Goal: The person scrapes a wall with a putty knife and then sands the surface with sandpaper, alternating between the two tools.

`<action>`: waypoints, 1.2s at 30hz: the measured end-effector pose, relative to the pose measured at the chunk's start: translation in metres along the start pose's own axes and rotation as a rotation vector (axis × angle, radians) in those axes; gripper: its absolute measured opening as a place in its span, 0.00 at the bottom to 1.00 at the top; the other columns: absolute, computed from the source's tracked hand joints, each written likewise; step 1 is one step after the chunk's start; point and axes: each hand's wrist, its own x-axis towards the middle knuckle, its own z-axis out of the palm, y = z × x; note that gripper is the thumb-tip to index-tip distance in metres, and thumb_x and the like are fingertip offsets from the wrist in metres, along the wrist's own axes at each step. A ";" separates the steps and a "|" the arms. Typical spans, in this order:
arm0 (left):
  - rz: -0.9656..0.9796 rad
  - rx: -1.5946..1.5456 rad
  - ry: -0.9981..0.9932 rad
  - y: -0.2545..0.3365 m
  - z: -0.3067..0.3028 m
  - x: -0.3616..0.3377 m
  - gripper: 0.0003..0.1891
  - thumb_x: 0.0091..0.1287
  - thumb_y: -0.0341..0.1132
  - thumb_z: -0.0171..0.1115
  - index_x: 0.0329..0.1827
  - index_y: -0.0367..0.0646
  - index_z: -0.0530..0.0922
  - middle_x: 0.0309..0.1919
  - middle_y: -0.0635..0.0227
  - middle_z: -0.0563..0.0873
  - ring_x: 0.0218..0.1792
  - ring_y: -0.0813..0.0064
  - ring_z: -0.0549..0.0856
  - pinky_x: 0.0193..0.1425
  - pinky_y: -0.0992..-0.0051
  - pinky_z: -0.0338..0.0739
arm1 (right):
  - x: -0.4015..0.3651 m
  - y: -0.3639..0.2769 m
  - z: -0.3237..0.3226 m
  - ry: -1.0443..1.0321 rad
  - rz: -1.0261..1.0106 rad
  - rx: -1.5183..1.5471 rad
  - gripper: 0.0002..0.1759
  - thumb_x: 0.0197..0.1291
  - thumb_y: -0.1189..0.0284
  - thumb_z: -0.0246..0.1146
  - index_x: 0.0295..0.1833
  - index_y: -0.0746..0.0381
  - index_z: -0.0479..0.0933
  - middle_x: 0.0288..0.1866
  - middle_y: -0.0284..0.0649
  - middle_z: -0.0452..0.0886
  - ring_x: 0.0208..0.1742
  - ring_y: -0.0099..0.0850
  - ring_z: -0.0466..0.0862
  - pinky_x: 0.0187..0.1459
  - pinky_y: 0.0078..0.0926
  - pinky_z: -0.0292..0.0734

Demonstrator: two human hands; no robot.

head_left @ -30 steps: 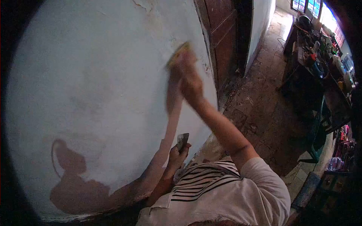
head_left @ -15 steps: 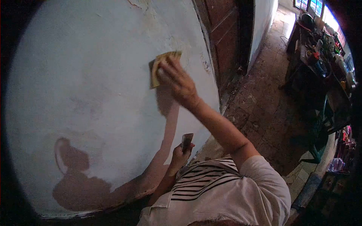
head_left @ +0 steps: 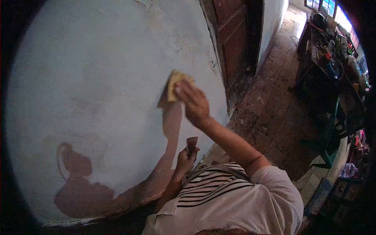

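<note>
My right hand holds a yellowish sheet of sandpaper against the whitish wall, fingers spread over its back. The sheet is bent and casts a shadow on its left. Lower down, close to my body, my left hand grips a putty knife with its blade pointing up. Its handle is mostly hidden in my fingers. Peeling, flaked patches mark the upper right of the wall, and my shadow falls across the lower part.
A dark brown door borders the wall on the right. Beyond lies a worn tiled floor. A cluttered table stands along the far right, with a green chair near it.
My right hand has slid the sandpaper down and slightly right along the wall. My left hand with the putty knife has barely shifted.
</note>
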 end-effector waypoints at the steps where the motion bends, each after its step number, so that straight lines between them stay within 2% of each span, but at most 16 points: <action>1: 0.000 -0.005 0.003 -0.001 -0.001 0.001 0.15 0.76 0.45 0.60 0.48 0.41 0.84 0.23 0.74 0.80 0.24 0.80 0.78 0.31 0.74 0.72 | -0.008 0.017 -0.001 0.097 0.087 -0.014 0.23 0.66 0.84 0.59 0.66 0.61 0.76 0.67 0.50 0.78 0.71 0.42 0.76 0.67 0.42 0.76; 3: 0.049 -0.036 0.022 -0.003 -0.002 0.000 0.14 0.75 0.44 0.61 0.47 0.42 0.85 0.22 0.74 0.80 0.23 0.81 0.77 0.30 0.74 0.71 | -0.009 0.046 -0.006 0.237 0.237 -0.080 0.22 0.68 0.85 0.58 0.66 0.63 0.76 0.70 0.52 0.75 0.74 0.43 0.72 0.70 0.42 0.72; 4: 0.046 -0.038 0.022 -0.008 0.000 0.000 0.14 0.75 0.44 0.61 0.47 0.42 0.85 0.22 0.74 0.80 0.23 0.81 0.77 0.30 0.74 0.71 | 0.003 0.041 -0.021 0.183 0.299 -0.251 0.25 0.65 0.87 0.59 0.68 0.63 0.75 0.69 0.52 0.74 0.72 0.44 0.74 0.66 0.38 0.75; 5: 0.015 -0.063 0.008 -0.015 0.001 0.001 0.14 0.75 0.44 0.61 0.47 0.41 0.85 0.22 0.75 0.80 0.23 0.81 0.77 0.30 0.74 0.71 | 0.002 0.041 -0.018 0.182 0.302 -0.252 0.25 0.65 0.87 0.59 0.68 0.63 0.75 0.69 0.52 0.74 0.72 0.44 0.74 0.66 0.38 0.75; 7: -0.017 -0.085 -0.012 -0.021 0.001 0.001 0.14 0.75 0.43 0.61 0.47 0.41 0.85 0.22 0.75 0.79 0.23 0.82 0.77 0.30 0.75 0.71 | 0.003 0.038 -0.006 0.158 0.230 -0.074 0.34 0.58 0.88 0.62 0.71 0.57 0.73 0.64 0.46 0.75 0.63 0.46 0.77 0.56 0.38 0.77; 8: -0.017 -0.063 -0.027 -0.021 0.002 0.001 0.14 0.75 0.43 0.60 0.48 0.41 0.84 0.22 0.75 0.79 0.23 0.82 0.77 0.30 0.75 0.71 | -0.001 0.033 0.000 0.128 0.223 -0.111 0.34 0.57 0.87 0.65 0.70 0.54 0.75 0.55 0.45 0.76 0.54 0.44 0.77 0.50 0.33 0.77; 11: -0.014 -0.051 -0.045 -0.013 0.002 -0.001 0.14 0.75 0.43 0.60 0.48 0.41 0.84 0.22 0.75 0.79 0.23 0.82 0.77 0.30 0.75 0.71 | -0.016 0.027 0.011 0.067 0.376 -0.128 0.37 0.54 0.87 0.65 0.71 0.53 0.75 0.50 0.46 0.75 0.49 0.42 0.77 0.48 0.35 0.77; 12: -0.014 -0.061 -0.050 -0.010 0.001 -0.003 0.15 0.76 0.44 0.59 0.48 0.41 0.84 0.22 0.75 0.79 0.23 0.81 0.77 0.30 0.75 0.71 | -0.019 0.031 0.010 0.054 0.318 -0.152 0.37 0.53 0.86 0.66 0.72 0.56 0.74 0.42 0.44 0.73 0.42 0.40 0.76 0.42 0.35 0.77; 16: -0.012 -0.069 -0.030 -0.021 0.002 -0.002 0.15 0.76 0.44 0.59 0.47 0.41 0.85 0.22 0.74 0.79 0.23 0.81 0.77 0.31 0.74 0.71 | 0.002 0.046 0.006 0.052 0.220 -0.173 0.36 0.54 0.85 0.65 0.72 0.59 0.74 0.37 0.43 0.71 0.38 0.40 0.75 0.37 0.35 0.76; 18: 0.020 -0.053 0.004 -0.020 0.002 -0.007 0.15 0.76 0.44 0.59 0.47 0.40 0.85 0.22 0.73 0.79 0.24 0.81 0.77 0.31 0.73 0.72 | 0.025 0.052 0.002 0.181 0.099 -0.226 0.35 0.55 0.84 0.65 0.71 0.60 0.74 0.34 0.42 0.69 0.34 0.41 0.74 0.34 0.35 0.75; 22: 0.002 -0.045 -0.020 -0.030 -0.001 -0.002 0.17 0.76 0.46 0.59 0.47 0.40 0.84 0.22 0.73 0.79 0.24 0.80 0.78 0.32 0.72 0.72 | 0.021 0.051 0.006 0.149 0.114 -0.238 0.34 0.54 0.84 0.66 0.70 0.63 0.74 0.33 0.42 0.69 0.34 0.40 0.74 0.33 0.35 0.74; 24: 0.044 -0.010 0.001 -0.028 0.001 -0.004 0.18 0.75 0.49 0.61 0.46 0.40 0.84 0.22 0.73 0.80 0.24 0.80 0.78 0.32 0.72 0.72 | -0.001 0.046 0.007 0.052 0.110 -0.221 0.40 0.49 0.84 0.65 0.73 0.63 0.69 0.42 0.48 0.75 0.38 0.48 0.79 0.40 0.40 0.79; 27: -0.022 -0.056 -0.003 -0.031 0.003 -0.002 0.18 0.75 0.48 0.61 0.45 0.40 0.84 0.22 0.74 0.80 0.23 0.81 0.78 0.30 0.73 0.72 | -0.002 0.049 0.003 0.007 0.125 -0.260 0.40 0.49 0.83 0.66 0.72 0.64 0.69 0.42 0.48 0.74 0.38 0.46 0.79 0.39 0.40 0.79; 30: -0.014 -0.047 -0.015 -0.021 0.002 -0.001 0.17 0.75 0.47 0.60 0.45 0.41 0.85 0.22 0.75 0.80 0.22 0.81 0.77 0.28 0.74 0.71 | 0.043 0.048 -0.004 0.124 0.114 -0.295 0.40 0.48 0.84 0.66 0.72 0.64 0.70 0.41 0.47 0.74 0.37 0.45 0.79 0.37 0.39 0.78; 33: 0.026 -0.141 -0.057 -0.020 0.002 0.000 0.17 0.76 0.47 0.60 0.45 0.41 0.84 0.21 0.75 0.80 0.22 0.81 0.77 0.28 0.74 0.71 | 0.031 0.048 -0.002 0.083 0.115 -0.293 0.43 0.48 0.84 0.67 0.75 0.62 0.68 0.34 0.43 0.70 0.32 0.42 0.74 0.34 0.36 0.76; 36: -0.022 -0.058 -0.049 -0.024 0.005 0.003 0.17 0.76 0.47 0.60 0.46 0.41 0.84 0.21 0.75 0.80 0.21 0.81 0.77 0.28 0.74 0.71 | 0.001 0.045 0.005 0.075 0.096 -0.265 0.43 0.49 0.85 0.66 0.75 0.61 0.68 0.35 0.44 0.71 0.33 0.43 0.75 0.34 0.38 0.76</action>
